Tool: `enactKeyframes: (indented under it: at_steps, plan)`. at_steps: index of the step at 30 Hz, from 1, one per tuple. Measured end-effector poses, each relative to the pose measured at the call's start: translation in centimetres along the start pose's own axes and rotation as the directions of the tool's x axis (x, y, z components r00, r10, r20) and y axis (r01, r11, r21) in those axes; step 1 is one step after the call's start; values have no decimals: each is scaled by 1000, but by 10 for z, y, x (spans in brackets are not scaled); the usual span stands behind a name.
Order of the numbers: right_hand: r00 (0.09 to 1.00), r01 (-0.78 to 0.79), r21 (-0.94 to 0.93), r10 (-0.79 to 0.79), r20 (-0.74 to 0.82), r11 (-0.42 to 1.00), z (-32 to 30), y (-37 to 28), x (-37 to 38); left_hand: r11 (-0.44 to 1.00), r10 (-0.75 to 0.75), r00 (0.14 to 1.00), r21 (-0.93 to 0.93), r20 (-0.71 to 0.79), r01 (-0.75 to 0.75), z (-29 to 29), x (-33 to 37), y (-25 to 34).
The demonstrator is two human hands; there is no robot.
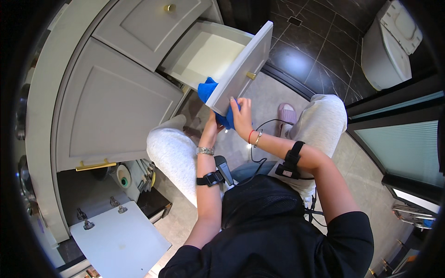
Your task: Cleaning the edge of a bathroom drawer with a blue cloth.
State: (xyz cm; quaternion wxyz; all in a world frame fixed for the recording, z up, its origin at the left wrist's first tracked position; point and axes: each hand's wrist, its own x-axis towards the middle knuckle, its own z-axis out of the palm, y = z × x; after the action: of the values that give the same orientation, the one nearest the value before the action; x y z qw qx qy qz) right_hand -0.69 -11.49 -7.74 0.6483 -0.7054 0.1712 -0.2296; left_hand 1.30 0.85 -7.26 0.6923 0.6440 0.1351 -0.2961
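A blue cloth (207, 89) is draped round the near end of a pulled-out drawer's grey front panel (243, 69). One part of it shows on the drawer's inner side, the other bunches below the panel's near corner. My right hand (242, 121) grips the bunched part, with the thumb up by the panel's outer face. Close by on the left, my left hand (211, 131) holds the cloth from below; its fingertips are partly hidden behind the cloth and panel. A brass knob (251, 75) sits on the panel, and the drawer's white bottom (208, 51) shows bare.
Grey cabinet doors (116, 106) stand to the left under a pale countertop (44, 139). A white door panel (123, 241) hangs open at lower left. My knees flank the drawer. A black cable (264, 160) runs near my right forearm. A toilet (387, 51) stands at far right.
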Motion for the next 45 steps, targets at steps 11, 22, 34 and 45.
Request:
enactKeyframes:
  at_steps: [11,22,34,45]
  plan:
    - [813,-552,340,581,20,761,-28,-10,54,741,656,645,495,-391,-454,5,-45,45]
    - [841,227,507,-430,328,832,-21,-154,45,363,931,344,438,-126,-822,18,-47,58]
    - [262,960,-233,-787,559,154,-15,-121,73,108,899,420,866,124,-488,12,-69,59]
    - [595,798,-452,-637,490,398,7,-137,61,-6,960,235,847,155,-531,14,-71,61]
